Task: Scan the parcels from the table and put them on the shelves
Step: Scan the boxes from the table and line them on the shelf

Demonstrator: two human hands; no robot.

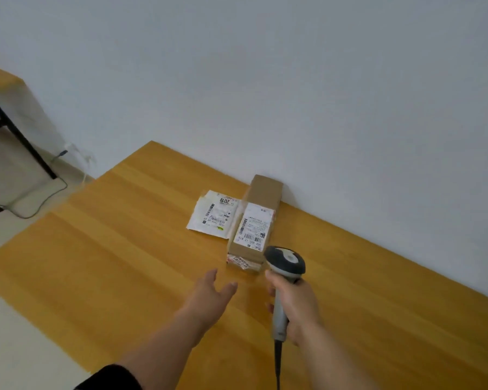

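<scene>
While my right hand [296, 305] grips the grey handheld scanner [285, 266], my left hand [209, 291] slack-fingered above the yellow wooden table [110, 249], near the long brown cardboard parcel [258, 218].

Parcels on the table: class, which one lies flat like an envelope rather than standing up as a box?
The white flat parcel, left of the brown cardboard box, printed "2019". It lies thin against the table; the box rises well above it.

flat parcel [213, 213] lies left of box [258, 213] on table [110, 249].

Bare parcel room: labelled parcels [254, 218], scanner [285, 263], wooden table [124, 249].
</scene>
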